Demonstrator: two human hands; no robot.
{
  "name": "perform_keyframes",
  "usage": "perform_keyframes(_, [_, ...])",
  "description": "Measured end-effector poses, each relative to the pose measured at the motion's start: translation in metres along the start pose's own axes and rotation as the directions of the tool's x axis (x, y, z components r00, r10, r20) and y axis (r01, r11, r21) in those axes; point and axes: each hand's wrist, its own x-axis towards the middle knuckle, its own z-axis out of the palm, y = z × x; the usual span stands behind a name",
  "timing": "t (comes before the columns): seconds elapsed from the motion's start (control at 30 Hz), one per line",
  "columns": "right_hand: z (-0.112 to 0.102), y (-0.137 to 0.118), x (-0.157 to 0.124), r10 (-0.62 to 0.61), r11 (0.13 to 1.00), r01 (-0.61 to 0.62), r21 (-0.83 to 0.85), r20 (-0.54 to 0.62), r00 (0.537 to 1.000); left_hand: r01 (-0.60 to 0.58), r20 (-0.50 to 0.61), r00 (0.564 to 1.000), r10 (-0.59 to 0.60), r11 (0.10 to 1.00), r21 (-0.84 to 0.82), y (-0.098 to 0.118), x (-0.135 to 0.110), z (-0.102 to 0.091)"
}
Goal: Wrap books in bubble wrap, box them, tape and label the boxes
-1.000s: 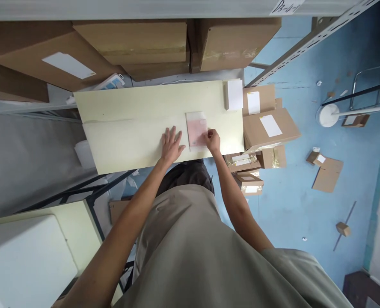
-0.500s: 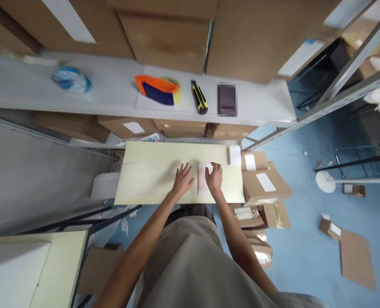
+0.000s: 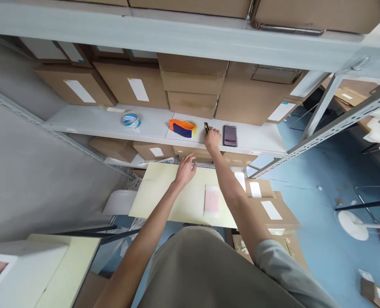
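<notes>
Soft, even light fills the scene, bright enough to read colours, with no harsh glare. The pale shelf (image 3: 113, 122) and the cream surface (image 3: 164, 192) reflect it mildly, and shadows beneath the boxes (image 3: 190, 81) stay faint. Wide-angle distortion bends straight lines toward the edges. The right hand (image 3: 212, 137) looks slightly soft, and the phone (image 3: 230, 135) beside it is pixelated.

A: Clothing?
B: Plain khaki-grey shirt (image 3: 203, 265), loose, softly creased; short sleeve (image 3: 273, 259) of the same cloth, wide at the hem.
A: Below the sleeve?
B: Bare forearms (image 3: 231, 192); left hand (image 3: 186, 169) and right hand (image 3: 212, 137) bare too.
</notes>
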Motion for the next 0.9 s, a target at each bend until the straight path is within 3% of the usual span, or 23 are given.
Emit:
perform_keyframes(0.1, [-0.001,0.013,-0.009,-0.012,1.000,0.012,0.007,-0.023,1.000,0.085,0.180,0.979,-0.092,0.995,0.041,-0.022,-0.032,0.028])
perform_keyframes(0.17, [-0.006,0.028,-0.033,-0.051,0.999,0.052,0.012,-0.043,0.998,0.125,0.305,0.941,-0.144,0.989,0.081,-0.037,-0.060,0.054])
perform_keyframes(0.27, [-0.011,0.064,-0.094,-0.064,0.993,0.072,0.096,-0.077,0.995,0.134,0.470,0.866,-0.169,0.985,0.106,-0.054,-0.105,0.096])
perform_keyframes(0.4, [-0.003,0.131,-0.202,0.092,0.985,-0.093,0.145,0.011,0.996,0.108,0.603,0.787,-0.134,0.991,0.080,-0.066,-0.153,0.150])
perform_keyframes(0.53, [0.014,0.198,-0.303,0.289,0.954,-0.295,0.058,0.089,0.953,0.045,0.620,0.784,-0.028,0.999,-0.012,-0.075,-0.176,0.192])
perform_keyframes(0.63, [0.023,0.230,-0.355,0.405,0.914,-0.406,0.000,0.090,0.910,0.025,0.615,0.788,0.029,0.997,-0.079,-0.080,-0.179,0.214])
perform_keyframes(0.77, [0.030,0.244,-0.389,0.511,0.859,-0.511,-0.011,0.057,0.858,0.012,0.597,0.801,0.053,0.994,-0.104,-0.081,-0.181,0.230])
perform_keyframes(0.9, [0.041,0.239,-0.396,0.492,0.870,-0.493,-0.003,0.078,0.867,0.019,0.570,0.821,0.030,0.997,-0.080,-0.077,-0.185,0.235])
